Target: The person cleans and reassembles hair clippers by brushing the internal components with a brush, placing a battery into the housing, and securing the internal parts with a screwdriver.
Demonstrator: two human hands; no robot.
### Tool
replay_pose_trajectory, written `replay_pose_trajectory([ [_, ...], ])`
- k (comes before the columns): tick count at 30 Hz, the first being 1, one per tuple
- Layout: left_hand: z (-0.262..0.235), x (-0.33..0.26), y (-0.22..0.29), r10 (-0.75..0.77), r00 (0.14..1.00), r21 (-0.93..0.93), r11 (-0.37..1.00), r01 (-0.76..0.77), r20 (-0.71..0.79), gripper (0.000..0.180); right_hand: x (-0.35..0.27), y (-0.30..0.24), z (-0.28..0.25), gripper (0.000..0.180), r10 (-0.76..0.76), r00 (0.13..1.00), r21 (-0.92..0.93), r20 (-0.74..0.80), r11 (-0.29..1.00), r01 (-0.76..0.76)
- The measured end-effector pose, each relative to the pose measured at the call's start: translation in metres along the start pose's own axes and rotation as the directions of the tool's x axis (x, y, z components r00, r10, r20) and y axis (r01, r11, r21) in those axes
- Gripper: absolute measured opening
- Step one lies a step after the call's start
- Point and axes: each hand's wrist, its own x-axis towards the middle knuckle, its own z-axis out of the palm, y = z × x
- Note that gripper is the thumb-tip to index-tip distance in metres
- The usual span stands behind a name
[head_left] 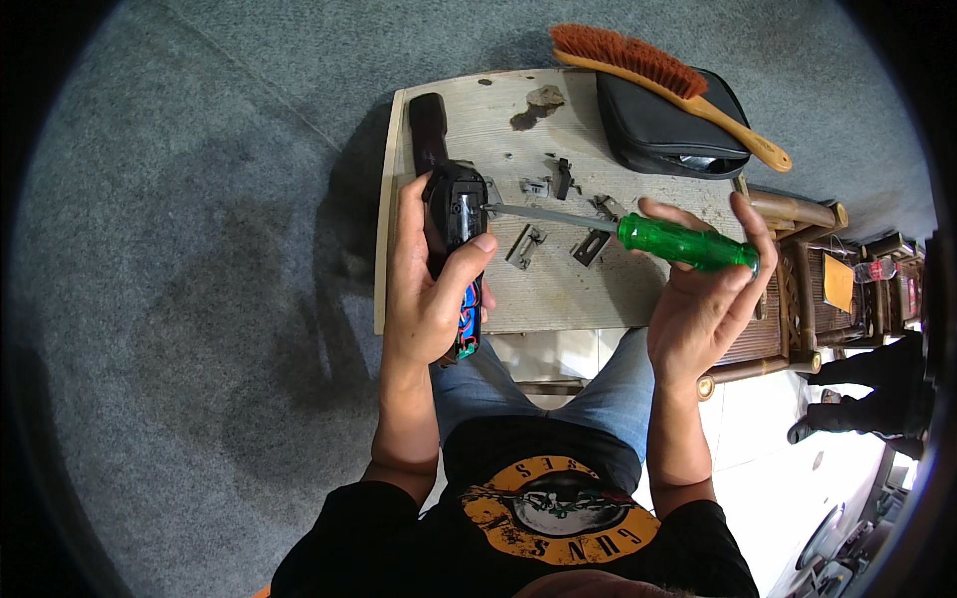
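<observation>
My left hand (424, 289) is wrapped round a black hair clipper (462, 204), its thumb across the front. The clipper's casing is partly off, and blue and green inner parts (468, 324) show below the thumb. In my right hand (698, 299) is a screwdriver (678, 244) with a clear green handle, held by the fingertips near the butt. Its metal shaft points left, and the tip meets the side of the clipper's head. Metal clipper blades (525, 246) and small black pieces (564, 179) lie on the table beyond the hands.
A dark, elongated casing piece (429, 130) lies at the left of the wooden table (449, 90). A black zip case (663, 130) with a red-bristled brush (638, 62) on it occupies the far right corner. Bamboo furniture (778, 309) stands to the right; another person's legs (867, 394) show there.
</observation>
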Motion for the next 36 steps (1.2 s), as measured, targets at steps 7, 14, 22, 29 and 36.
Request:
replay_pose_trajectory([
  [7,-0.002,0.0,0.0,-0.001,1.0,0.006,1.0,0.001,-0.003,0.054,-0.004,-0.004,-0.001,0.06,0.036,0.998,0.005,-0.049,0.999,-0.035],
  [14,-0.003,0.001,-0.002,-0.029,0.999,-0.06,0.998,0.03,0.026,0.055,0.002,-0.002,0.007,0.065,-0.035,0.999,0.107,-0.04,0.994,0.04],
  [22,-0.01,0.004,-0.002,-0.07,0.995,-0.206,0.975,0.082,0.067,0.053,-0.013,-0.006,-0.006,0.07,0.006,0.999,-0.063,0.035,0.998,-0.003],
  [29,-0.005,0.003,-0.006,-0.026,0.998,-0.034,0.999,0.028,0.049,0.057,-0.002,-0.004,0.002,0.065,-0.095,0.995,0.04,-0.011,0.995,0.096],
  [36,0.0,0.005,-0.005,0.012,0.999,0.027,1.0,-0.013,0.038,0.055,-0.009,0.003,-0.012,0.059,-0.072,0.997,-0.062,-0.026,0.996,0.071],
])
